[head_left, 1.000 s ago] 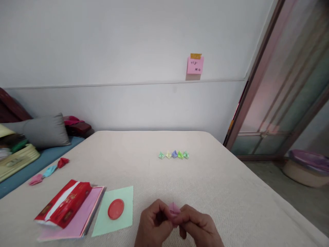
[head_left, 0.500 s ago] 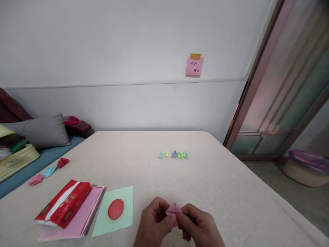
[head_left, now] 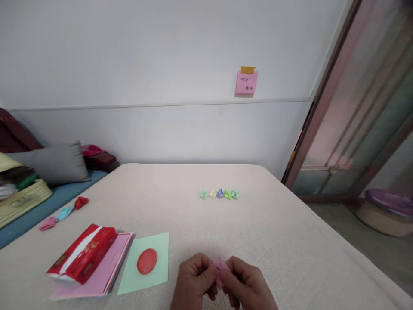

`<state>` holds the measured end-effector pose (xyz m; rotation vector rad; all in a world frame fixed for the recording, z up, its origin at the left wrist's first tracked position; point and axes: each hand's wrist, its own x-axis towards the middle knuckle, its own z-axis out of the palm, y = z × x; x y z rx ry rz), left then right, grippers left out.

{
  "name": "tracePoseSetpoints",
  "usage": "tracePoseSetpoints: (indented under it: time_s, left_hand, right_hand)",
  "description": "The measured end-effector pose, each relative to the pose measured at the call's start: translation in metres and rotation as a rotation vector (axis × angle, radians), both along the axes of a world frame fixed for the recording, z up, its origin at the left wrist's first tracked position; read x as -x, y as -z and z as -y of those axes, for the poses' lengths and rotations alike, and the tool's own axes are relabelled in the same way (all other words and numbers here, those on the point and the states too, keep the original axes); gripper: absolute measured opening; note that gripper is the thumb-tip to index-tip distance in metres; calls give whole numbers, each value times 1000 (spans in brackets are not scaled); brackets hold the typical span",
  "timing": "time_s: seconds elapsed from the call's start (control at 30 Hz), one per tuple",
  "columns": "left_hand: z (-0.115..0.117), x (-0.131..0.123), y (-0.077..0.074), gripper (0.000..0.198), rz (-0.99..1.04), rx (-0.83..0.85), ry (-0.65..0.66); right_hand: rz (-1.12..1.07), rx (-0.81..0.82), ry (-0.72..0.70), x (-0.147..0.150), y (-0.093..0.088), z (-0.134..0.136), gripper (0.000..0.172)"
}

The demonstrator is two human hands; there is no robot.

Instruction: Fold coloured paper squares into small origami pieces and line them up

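A small piece of folded pink paper [head_left: 220, 263] is pinched between my two hands, low in the middle of the view. My left hand [head_left: 195, 277] grips its left side with thumb and fingers. On the right side, my right hand [head_left: 245, 280] holds it the same way, thumb in front. Part of the paper is hidden behind the fingers. To the left of my hands lies a light green paper sheet [head_left: 161, 258] with a round red lid-like disc [head_left: 147, 261] on it.
A red and white packet [head_left: 85, 254] rests on a stack of coloured paper [head_left: 111, 269]. Several small folded paper pieces [head_left: 220, 193] stand in a row farther back. Pink, blue and red folded papers [head_left: 65, 212] lie at the left edge. A pink note [head_left: 246, 83] is taped to the wall.
The fingers have shifted on the pink paper, and my left thumb now covers more of its left side. The view has moved slightly.
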<state>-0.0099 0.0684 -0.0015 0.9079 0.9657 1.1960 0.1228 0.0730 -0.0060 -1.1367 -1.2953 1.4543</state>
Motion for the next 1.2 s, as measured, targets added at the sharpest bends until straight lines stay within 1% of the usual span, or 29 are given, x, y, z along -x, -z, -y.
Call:
tracePoseSetpoints:
  time_s: [0.13,0.23,0.4,0.53,0.6,0.67,0.73,0.77,0.8,0.87,0.9,0.93,0.97,1.0,1.07,1.13,1.2]
  left_hand:
    - [0,-7,3,37,-79,47,-8]
    - [1,-9,4,39,-114,37,1]
    - [2,-6,2,40,-42,12,-42]
    - [3,-12,5,39,-34,-5,-122]
    - [3,-14,6,36,26,-18,-162]
    - [2,-12,4,31,118,-31,-168]
    - [0,-5,1,24,176,-10,-140]
    - [-1,-1,-1,21,205,25,-113]
    - [-2,3,-2,20,247,65,-74]
    - [-2,9,-5,21,336,166,8]
    - [-2,10,-6,22,372,219,47]
    - [-1,10,-7,22,397,269,80]
    - [0,9,-7,20,409,312,109]
    - [1,7,-9,18,410,340,137]
    - [2,2,-11,13,387,360,182]
    - [4,-1,-13,8,342,352,199]
    - [4,-1,-15,13,231,292,165]
  right_hand:
    - [26,16,116,2,-7,1,36]
    - [10,38,148,0,-9,1,38]
    - [65,45,146,-3,-12,2,37]
    - [33,25,203,8,-9,7,39]
    - [12,-6,209,14,-6,9,40]
    - [-6,-61,178,16,-5,11,41]
    - [-34,-101,171,11,-7,11,43]
    - [-54,-112,192,6,-9,11,41]
    - [-76,-115,217,2,-11,9,35]
    - [-128,-129,251,-5,-13,6,11]
    - [-156,-136,244,-7,-13,4,12]
    - [-185,-142,221,-7,-12,3,20]
    - [-210,-147,190,-6,-10,2,23]
    - [-228,-156,157,-5,-9,1,18]
    - [-241,-186,110,-2,-6,1,3]
    - [-212,-189,79,0,-4,0,9]
    - [-152,-156,70,0,-5,0,12]
